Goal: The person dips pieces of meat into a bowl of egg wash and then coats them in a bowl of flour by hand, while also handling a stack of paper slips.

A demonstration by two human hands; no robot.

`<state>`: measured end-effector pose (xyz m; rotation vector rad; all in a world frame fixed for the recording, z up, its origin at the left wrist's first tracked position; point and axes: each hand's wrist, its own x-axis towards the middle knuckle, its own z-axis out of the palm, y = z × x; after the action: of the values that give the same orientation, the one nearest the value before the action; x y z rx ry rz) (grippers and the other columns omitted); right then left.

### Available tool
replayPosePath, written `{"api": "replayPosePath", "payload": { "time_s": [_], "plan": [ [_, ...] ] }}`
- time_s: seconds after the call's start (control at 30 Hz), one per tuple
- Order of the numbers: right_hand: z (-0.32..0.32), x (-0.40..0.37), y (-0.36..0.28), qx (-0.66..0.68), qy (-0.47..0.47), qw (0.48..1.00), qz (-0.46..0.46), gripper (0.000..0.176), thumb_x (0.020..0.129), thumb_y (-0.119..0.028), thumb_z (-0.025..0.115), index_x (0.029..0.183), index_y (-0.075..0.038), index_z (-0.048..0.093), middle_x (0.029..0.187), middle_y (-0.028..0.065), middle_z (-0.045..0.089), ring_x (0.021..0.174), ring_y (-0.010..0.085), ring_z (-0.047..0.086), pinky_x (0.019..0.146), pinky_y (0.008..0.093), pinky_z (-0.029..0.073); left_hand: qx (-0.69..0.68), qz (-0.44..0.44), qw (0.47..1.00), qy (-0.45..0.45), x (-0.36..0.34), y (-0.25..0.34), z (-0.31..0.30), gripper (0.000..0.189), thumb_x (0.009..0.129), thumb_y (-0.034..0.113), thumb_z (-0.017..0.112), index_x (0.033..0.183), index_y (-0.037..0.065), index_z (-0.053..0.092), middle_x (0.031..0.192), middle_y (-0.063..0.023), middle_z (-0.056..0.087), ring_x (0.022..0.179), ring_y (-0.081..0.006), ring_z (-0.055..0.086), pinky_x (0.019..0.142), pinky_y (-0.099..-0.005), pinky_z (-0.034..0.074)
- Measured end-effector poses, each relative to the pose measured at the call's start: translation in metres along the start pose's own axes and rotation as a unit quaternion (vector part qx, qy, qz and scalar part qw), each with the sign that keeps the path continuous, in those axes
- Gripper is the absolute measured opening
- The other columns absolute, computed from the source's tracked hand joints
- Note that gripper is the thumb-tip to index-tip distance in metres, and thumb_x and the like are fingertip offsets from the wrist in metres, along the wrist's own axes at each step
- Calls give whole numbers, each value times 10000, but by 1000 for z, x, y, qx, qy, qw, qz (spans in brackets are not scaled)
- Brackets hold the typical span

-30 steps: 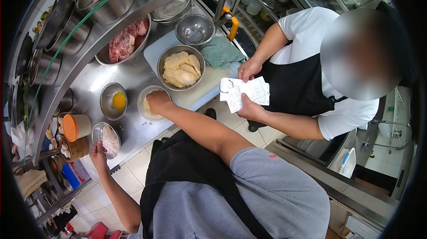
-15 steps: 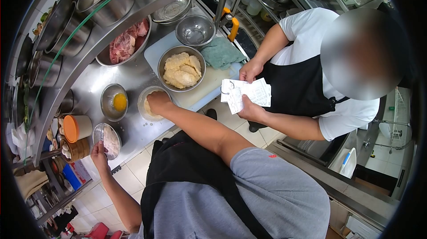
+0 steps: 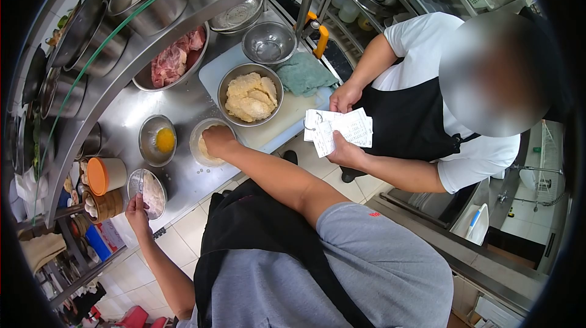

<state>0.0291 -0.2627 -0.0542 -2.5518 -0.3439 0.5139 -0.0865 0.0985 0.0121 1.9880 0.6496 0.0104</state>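
Note:
At the counter's near left edge, my left hand (image 3: 138, 212) is closed around a slim metal utensil (image 3: 141, 182). The utensil reaches into a metal bowl (image 3: 160, 213) with pale, white-coated pieces (image 3: 153, 193). My right hand (image 3: 218, 141) reaches down into a bowl of pale crumbs (image 3: 204, 156), its fingers hidden from above. Between the two, slightly farther back, stands a metal bowl (image 3: 146, 135) of beaten yellow egg (image 3: 165, 140). Beyond my right hand, a metal bowl (image 3: 227, 107) holds a pile of crumb-coated pieces (image 3: 251, 97).
A large bowl of raw meat (image 3: 178, 59) stands at the back. The piled bowl is on a cutting board (image 3: 285, 114), near a green cloth (image 3: 305, 74). An orange-lidded tub (image 3: 108, 175) stands left. At right, a person in a black apron holds paper slips (image 3: 345, 129).

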Motion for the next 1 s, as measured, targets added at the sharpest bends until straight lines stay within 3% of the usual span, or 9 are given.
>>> {"api": "replayPosePath", "payload": {
  "time_s": [0.27,0.37,0.8,1.0],
  "plan": [
    [3,0,0,-14,9,1000,1,245,809,-112,649,1032,-53,731,1097,158,717,1037,299,694,868,405,566,1,1,1000,-1,-2,1,-1,303,961,348,667,933,51,722,624,30,544,493,-34,385,470,-229,269],
    [4,1,0,4,3,1000,7,297,761,-101,673,1049,-42,713,1088,164,712,1043,300,683,871,410,560,-2,0,1000,0,-2,1,-2,304,962,347,665,934,51,723,622,30,543,491,-32,384,468,-228,267],
    [-20,-11,-10,7,16,1000,-24,324,748,-138,700,1060,-50,687,1094,166,692,1028,314,678,862,431,558,9,12,1000,12,-1,-12,0,289,958,316,670,953,32,718,649,13,568,527,-45,416,482,-232,295],
    [-26,-10,-16,-38,74,997,-1,390,765,-170,692,1131,-41,650,1088,177,671,1045,339,655,904,446,532,-3,15,1000,22,-15,-1,3,269,967,263,651,971,2,714,676,11,589,569,-57,430,529,-232,326]
  ]
}}
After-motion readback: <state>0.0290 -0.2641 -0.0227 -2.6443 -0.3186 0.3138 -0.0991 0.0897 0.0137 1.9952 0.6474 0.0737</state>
